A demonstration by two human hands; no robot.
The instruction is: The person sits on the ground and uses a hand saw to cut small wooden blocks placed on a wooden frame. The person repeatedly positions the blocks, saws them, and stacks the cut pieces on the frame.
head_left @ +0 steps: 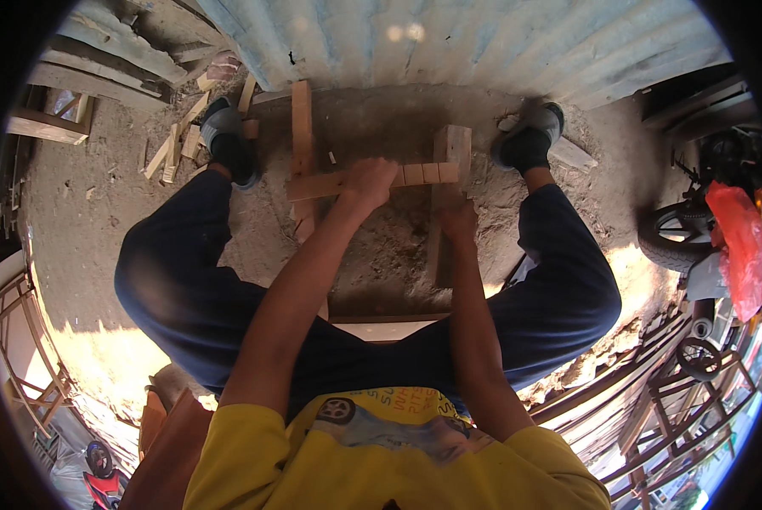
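A short wooden board (314, 186) lies crosswise in front of me, with several thin cross lines, like saw cuts, near its right end. My left hand (371, 181) is closed over the middle of this board. Its left part rests across an upright-running timber (302, 119), and its right end lies over a thicker wooden beam (455, 144). My right hand (459, 223) is closed just below the board's right end, beside the thicker beam. What those fingers hold, if anything, is hidden from this view.
Wood offcuts (173, 151) lie near my left foot. A corrugated metal sheet (483, 42) stands ahead, beyond both feet. On the right are a wheel (671, 236), a red plastic bag (736, 246) and stacked wooden strips (602, 382). My legs (181, 280) flank the work.
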